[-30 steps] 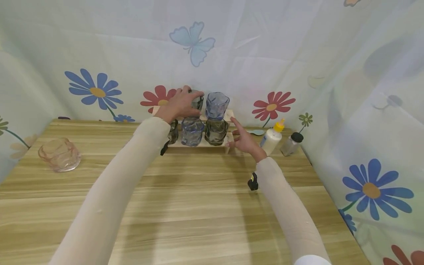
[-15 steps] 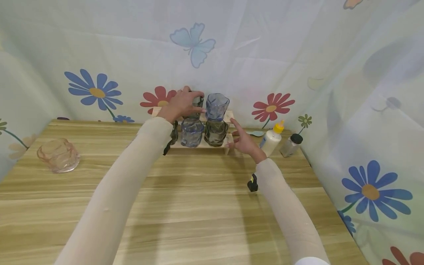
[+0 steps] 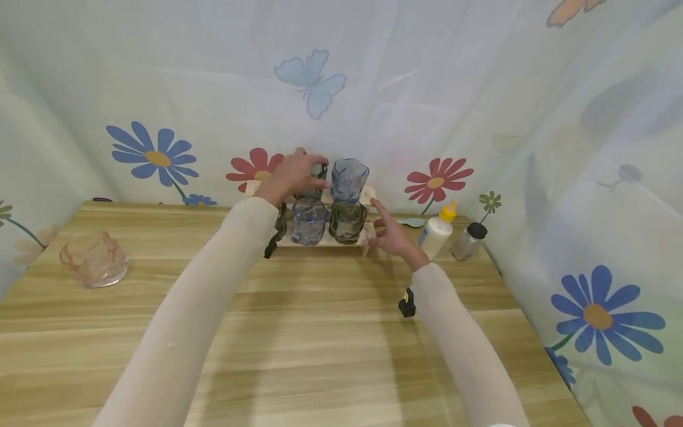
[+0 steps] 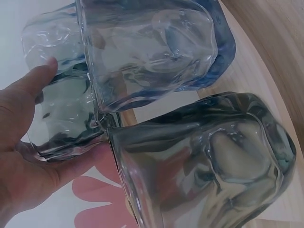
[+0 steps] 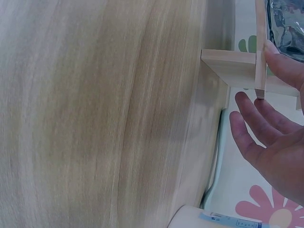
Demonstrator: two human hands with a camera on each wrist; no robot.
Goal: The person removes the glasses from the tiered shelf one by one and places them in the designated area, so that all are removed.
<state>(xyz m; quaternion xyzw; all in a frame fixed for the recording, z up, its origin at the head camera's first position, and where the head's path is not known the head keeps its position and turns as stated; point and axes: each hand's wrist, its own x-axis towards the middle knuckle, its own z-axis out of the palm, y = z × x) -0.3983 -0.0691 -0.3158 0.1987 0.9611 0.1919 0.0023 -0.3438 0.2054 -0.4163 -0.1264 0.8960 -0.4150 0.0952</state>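
My left hand (image 3: pixel 293 175) grips a dark green wavy glass (image 4: pixel 66 109) at the upper tier of a small two-tier wooden rack (image 3: pixel 368 193); thumb and fingers lie round its sides. To its right, a blue glass (image 3: pixel 349 179) stands on the same tier. Below, on the lower tier, are another blue glass (image 3: pixel 309 222), a smoky olive glass (image 3: pixel 348 223) and a dark glass (image 3: pixel 281 220) partly hidden by my left wrist. My right hand (image 3: pixel 393 235) is at the rack's right end, its thumb touching the lower board (image 5: pixel 261 71) and its other fingers spread.
A pink glass (image 3: pixel 96 259) stands far left on the wooden table (image 3: pixel 320 344). Right of the rack are a white bottle with a yellow nozzle (image 3: pixel 437 231), a black-lidded jar (image 3: pixel 468 241) and a pale blue spoon-like item (image 3: pixel 412 222). A flowered curtain (image 3: pixel 213 71) hangs behind.
The head view has tilted up a little, so everything sits lower in it. My left hand has shifted slightly with the dark green glass; the right hand stays at the rack's end.
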